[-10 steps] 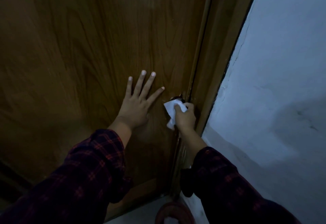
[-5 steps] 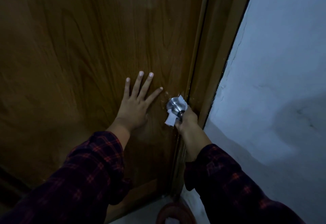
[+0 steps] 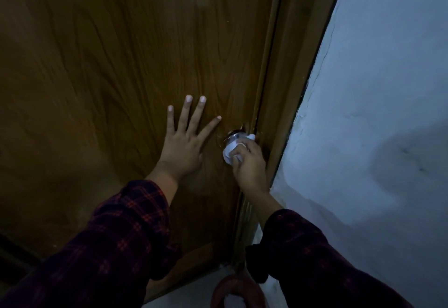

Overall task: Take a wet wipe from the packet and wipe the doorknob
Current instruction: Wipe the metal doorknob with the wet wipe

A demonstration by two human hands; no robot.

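A silver doorknob (image 3: pixel 234 138) sits near the right edge of a brown wooden door (image 3: pixel 121 65). My right hand (image 3: pixel 249 164) holds a crumpled white wet wipe (image 3: pixel 230 151) pressed against the knob, covering its lower and right side. Only the knob's upper left part shows. My left hand (image 3: pixel 183 142) lies flat on the door just left of the knob, fingers spread, holding nothing. The wipe packet is not in view.
The wooden door frame (image 3: pixel 295 65) runs beside the knob, with a pale plastered wall (image 3: pixel 378 89) to its right. A reddish round object (image 3: pixel 238 290) sits on the floor at the bottom edge, below my right arm.
My right hand has moved the wipe around the knob, from over its top, to beneath it, to its lower right side. My left hand has stayed flat on the door.
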